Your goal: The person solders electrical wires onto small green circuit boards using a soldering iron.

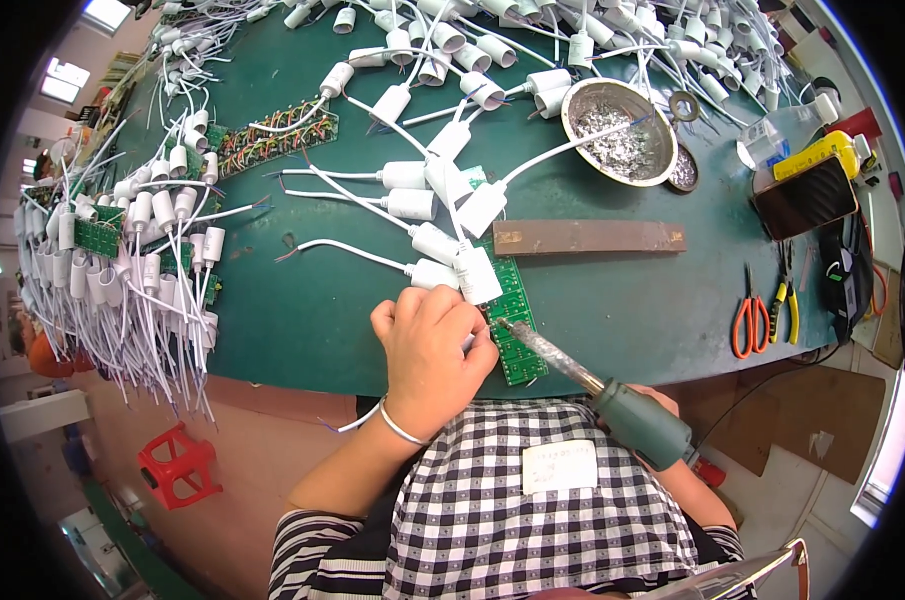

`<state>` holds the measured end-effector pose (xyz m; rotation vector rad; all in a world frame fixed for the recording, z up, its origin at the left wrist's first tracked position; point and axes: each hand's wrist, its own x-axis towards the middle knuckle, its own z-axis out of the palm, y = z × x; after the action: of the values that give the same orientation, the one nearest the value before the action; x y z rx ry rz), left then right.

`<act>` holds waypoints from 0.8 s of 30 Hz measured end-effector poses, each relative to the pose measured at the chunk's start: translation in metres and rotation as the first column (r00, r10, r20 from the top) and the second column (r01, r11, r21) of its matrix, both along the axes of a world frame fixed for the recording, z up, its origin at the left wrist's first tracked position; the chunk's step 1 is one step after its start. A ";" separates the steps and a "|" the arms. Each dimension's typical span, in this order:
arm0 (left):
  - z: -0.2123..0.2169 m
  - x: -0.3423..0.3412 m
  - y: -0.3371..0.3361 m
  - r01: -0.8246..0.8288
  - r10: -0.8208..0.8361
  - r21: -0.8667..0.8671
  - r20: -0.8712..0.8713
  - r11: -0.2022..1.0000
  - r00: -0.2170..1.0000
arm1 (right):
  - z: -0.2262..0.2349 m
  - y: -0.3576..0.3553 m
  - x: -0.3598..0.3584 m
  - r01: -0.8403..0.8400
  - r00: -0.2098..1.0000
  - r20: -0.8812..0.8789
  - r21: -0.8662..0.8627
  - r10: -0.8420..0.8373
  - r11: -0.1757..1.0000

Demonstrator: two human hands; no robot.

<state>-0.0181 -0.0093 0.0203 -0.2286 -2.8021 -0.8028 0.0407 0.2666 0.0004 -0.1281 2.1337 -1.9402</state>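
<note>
My left hand (pixel 434 345) is closed at the left edge of a green circuit board (pixel 517 365), its thumb and fingers pinching a white wired part; only a sliver shows between the fingers. A white cable (pixel 360 418) comes out below this hand. My right hand (pixel 662 398), mostly hidden, grips a soldering iron (pixel 640 425) with a green handle. The iron's tip touches or nearly touches the board near my left fingertips. Several white cylindrical caps with cables, one of them a white cap (pixel 477 275), lie in a row along the board's upper part.
A brown bar (pixel 592 237) lies beyond the board. Behind it stands a metal bowl (pixel 662 165) with silvery scraps. Scissors (pixel 750 325), pliers (pixel 790 300), a dark phone (pixel 804 198) and a yellow bottle (pixel 817 155) are at right. Wired caps (pixel 102 285) pile up left. A red stool (pixel 179 467) is on the floor.
</note>
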 end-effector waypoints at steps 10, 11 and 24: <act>0.000 0.000 0.000 -0.002 0.002 0.006 -0.002 1.000 1.000 | 0.001 0.009 -0.003 -0.182 0.929 -0.212 0.458 0.305 0.870; 0.000 0.000 0.000 -0.003 0.003 0.006 -0.002 1.000 1.000 | 0.001 0.010 -0.002 -0.196 0.930 -0.192 0.458 0.312 0.867; 0.000 -0.002 0.001 0.010 -0.010 0.011 -0.005 1.000 1.000 | 0.027 0.015 -0.025 0.293 0.922 -0.360 0.400 -0.145 0.869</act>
<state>-0.0203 -0.0081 0.0206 -0.2430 -2.7936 -0.8183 0.0156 0.2812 0.0270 -0.1188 2.8723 -1.5557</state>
